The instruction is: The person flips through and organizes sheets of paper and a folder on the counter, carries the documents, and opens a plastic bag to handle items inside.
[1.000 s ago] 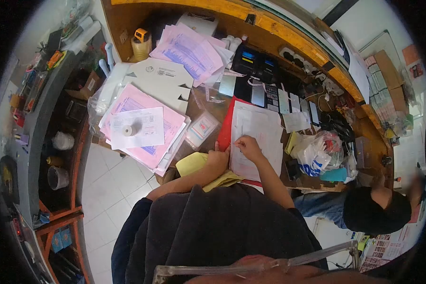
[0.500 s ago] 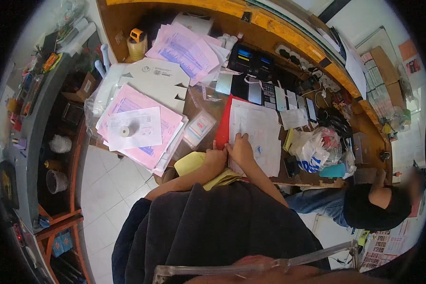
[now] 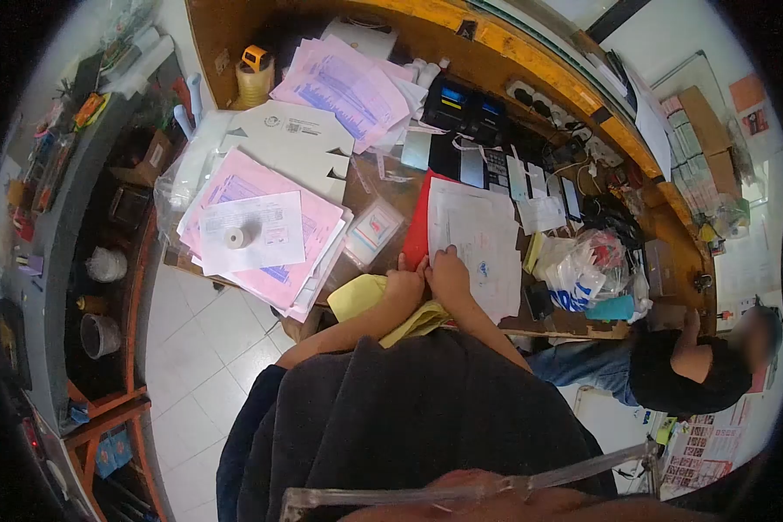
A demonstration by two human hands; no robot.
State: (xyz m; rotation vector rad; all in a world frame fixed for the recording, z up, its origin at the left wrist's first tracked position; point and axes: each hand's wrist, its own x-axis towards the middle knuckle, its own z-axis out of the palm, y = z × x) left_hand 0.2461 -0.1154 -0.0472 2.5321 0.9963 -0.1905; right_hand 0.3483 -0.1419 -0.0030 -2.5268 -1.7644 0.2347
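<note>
A red folder [image 3: 418, 228] lies on the desk with a stack of white papers [image 3: 477, 233] on it. My left hand [image 3: 404, 285] is at the folder's lower left edge, its fingers closed near the paper's edge. Right beside it, my right hand [image 3: 448, 277] rests on the lower left part of the white papers, fingers bent together. What either hand pinches is too small to make out. Yellow paper [image 3: 358, 297] lies under and beside my left wrist. A small clear packet [image 3: 374, 231] sits left of the folder.
Pink sheets [image 3: 322, 228] under a white paper roll [image 3: 235, 237] lie at the left. Phones [image 3: 472, 167], a black device [image 3: 451, 106] and a plastic bag [image 3: 576, 271] surround the papers. A person [image 3: 683, 370] in black is at the right.
My right hand has come down from higher on the papers' left edge and now lies flatter beside my left hand. The top sheet looks different from a second ago. The person at the right has shifted.
</note>
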